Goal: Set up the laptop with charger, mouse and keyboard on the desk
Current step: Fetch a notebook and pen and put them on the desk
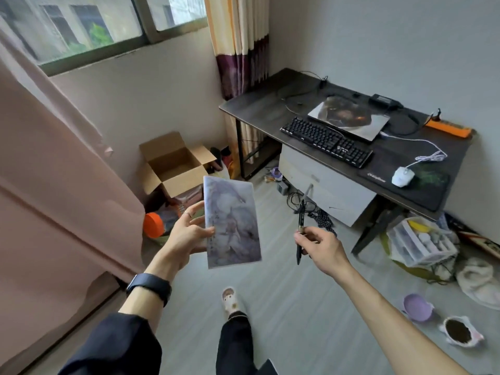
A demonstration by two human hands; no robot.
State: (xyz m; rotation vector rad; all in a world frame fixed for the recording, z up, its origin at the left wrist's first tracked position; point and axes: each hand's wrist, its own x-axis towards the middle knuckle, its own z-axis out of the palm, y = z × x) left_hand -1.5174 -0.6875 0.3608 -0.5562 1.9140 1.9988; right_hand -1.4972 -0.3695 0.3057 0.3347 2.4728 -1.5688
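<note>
The left hand [186,234] grips a notebook [232,223] (thumb across its cover); the right hand [320,246] pinches a pen [300,228] upright between fingertips.

Nothing on my feed can be read as text.
At 3 o'clock in my view, the black mouse pad [428,197] carries a short white printed mark just to 9 o'clock of the mouse [403,177], too small and blurred for me to spell out. Near centre, a thin column of dark characters runs down the left edge of the pale booklet [232,226]; I cannot make them out. At 2 o'clock, the charger brick [384,100] shows a pale label, also unreadable.
</note>
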